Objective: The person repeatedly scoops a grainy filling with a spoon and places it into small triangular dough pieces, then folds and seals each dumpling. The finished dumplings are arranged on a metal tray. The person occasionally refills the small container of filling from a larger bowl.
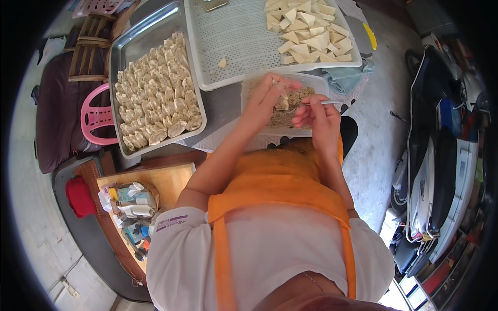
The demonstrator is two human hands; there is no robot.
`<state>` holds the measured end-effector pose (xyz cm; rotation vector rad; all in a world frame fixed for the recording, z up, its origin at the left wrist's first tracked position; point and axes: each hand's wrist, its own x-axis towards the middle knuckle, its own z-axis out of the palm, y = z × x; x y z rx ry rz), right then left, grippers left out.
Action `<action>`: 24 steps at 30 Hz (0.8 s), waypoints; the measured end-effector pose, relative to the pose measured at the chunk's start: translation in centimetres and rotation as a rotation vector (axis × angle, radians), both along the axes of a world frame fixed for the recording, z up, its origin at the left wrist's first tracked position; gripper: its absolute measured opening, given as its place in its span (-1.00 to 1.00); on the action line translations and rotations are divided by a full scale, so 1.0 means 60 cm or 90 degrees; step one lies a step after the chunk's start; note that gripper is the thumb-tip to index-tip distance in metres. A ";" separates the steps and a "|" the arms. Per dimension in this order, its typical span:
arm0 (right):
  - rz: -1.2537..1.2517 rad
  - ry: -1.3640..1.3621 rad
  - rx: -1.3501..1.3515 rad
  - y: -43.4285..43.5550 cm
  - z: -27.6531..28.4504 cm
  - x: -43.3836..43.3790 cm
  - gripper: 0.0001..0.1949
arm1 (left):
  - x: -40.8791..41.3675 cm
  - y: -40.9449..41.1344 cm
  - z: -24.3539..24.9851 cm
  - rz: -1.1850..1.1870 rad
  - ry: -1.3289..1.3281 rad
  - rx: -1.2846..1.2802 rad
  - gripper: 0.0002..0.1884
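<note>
Over a translucent plastic container [323,83] of brown minced filling [278,119], my left hand [265,97] holds a piece of pale tofu with filling on it [281,102]. My right hand [320,116] grips a metal spoon [330,102], its bowl end against the underside of that piece. At the upper left, a metal tray [161,144] bears tight rows of filled pieces [155,93]. Behind the container, a perforated white plastic tray [241,42] holds a heap of cut pale triangles [311,31] at its right side and one small piece [222,62] near the front.
A pink plastic stool [95,114] stands left of the metal tray. A grey-blue cloth [346,77] lies right of the container. A wooden table [171,182] with a basket of items [134,200] is at my left. Parked motor scooters [428,155] stand at the right.
</note>
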<state>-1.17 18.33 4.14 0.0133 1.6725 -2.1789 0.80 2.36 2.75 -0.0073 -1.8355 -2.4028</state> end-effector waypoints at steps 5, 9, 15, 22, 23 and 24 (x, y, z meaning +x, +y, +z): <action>-0.102 0.062 -0.007 0.025 0.006 -0.022 -0.77 | 0.009 -0.016 0.003 -0.041 -0.051 -0.023 -0.69; -0.106 0.085 0.014 0.028 0.015 -0.026 -0.79 | 0.012 -0.017 0.004 -0.056 -0.118 -0.027 -0.71; -0.114 0.115 0.056 0.035 0.001 -0.024 -0.80 | 0.010 -0.008 0.004 -0.030 -0.137 0.122 -0.70; -0.075 0.140 0.095 0.032 -0.016 -0.015 -0.80 | 0.010 -0.028 -0.002 -0.026 -0.233 0.321 -0.64; -0.071 0.145 0.102 0.030 -0.017 -0.014 -0.80 | 0.011 -0.028 -0.004 -0.013 -0.250 0.308 -0.63; -0.066 0.150 0.110 0.029 -0.018 -0.014 -0.80 | 0.012 -0.025 0.001 -0.001 -0.268 0.296 -0.61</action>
